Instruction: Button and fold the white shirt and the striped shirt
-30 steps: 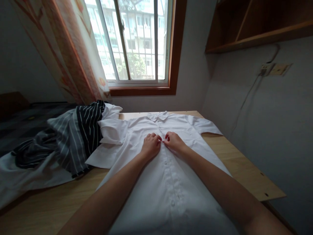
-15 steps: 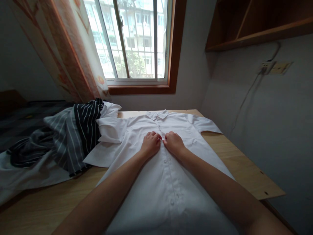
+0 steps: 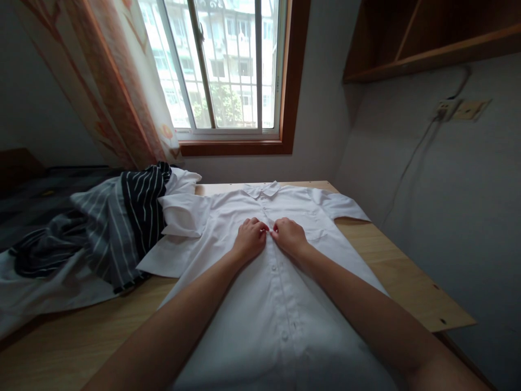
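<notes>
A white short-sleeved shirt (image 3: 244, 309) lies front up, its collar toward the window and its button placket running down the middle. My left hand (image 3: 251, 238) pinches the placket at chest height with curled fingers. Just to its right, my right hand (image 3: 288, 234) pinches the same spot, beside the chest pocket. The fingertips of both hands nearly meet. Whether a button lies between them is too small to tell. Lower on the placket, buttons show.
The shirt rests on a wooden table (image 3: 391, 255). At the left lies a heap of black, grey and white striped clothing (image 3: 142, 206). Behind are a window (image 3: 228, 70) and a curtain (image 3: 118, 81). A shelf (image 3: 431, 54) and a wall socket (image 3: 448, 108) with a cord are at the right.
My right hand has shifted very slightly, its fingers closer to those of my left hand. The shirt lies almost as before.
</notes>
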{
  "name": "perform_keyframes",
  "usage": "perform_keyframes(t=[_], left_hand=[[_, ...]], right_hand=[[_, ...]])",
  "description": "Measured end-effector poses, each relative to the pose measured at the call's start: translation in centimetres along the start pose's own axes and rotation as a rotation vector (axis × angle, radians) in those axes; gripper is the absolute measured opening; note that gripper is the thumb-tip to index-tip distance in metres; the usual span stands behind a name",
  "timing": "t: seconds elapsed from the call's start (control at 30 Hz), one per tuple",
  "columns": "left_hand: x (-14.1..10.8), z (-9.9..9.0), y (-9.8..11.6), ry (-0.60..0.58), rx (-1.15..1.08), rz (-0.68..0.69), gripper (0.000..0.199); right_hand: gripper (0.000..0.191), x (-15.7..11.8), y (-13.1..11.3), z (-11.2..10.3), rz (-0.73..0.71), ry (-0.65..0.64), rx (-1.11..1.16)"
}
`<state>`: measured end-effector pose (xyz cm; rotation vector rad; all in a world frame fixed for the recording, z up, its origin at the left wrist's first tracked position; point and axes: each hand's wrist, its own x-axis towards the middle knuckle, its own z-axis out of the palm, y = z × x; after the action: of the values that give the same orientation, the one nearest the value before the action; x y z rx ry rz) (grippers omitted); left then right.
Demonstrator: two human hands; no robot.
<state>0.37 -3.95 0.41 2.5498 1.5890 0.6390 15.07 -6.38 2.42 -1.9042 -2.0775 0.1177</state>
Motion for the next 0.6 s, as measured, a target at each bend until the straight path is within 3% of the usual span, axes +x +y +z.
perform_keyframes(t=[0.13, 0.3, 0.6], left_hand=[[0.0, 0.2, 0.0, 0.000, 0.002, 0.023, 0.030], [-0.1, 0.5, 0.0, -0.034, 0.074, 0.021, 0.036], [0.3, 0.3, -0.7, -0.059, -0.110, 0.026, 0.039]], right_hand=[[0.019, 0.7, 0.8, 0.4, 0.057, -0.021, 0.144], [0.019, 1.1, 1.1, 0.8, 0.047, -0.015, 0.165], [0.014, 1.5, 2.0, 0.5, -0.007, -0.032, 0.266]])
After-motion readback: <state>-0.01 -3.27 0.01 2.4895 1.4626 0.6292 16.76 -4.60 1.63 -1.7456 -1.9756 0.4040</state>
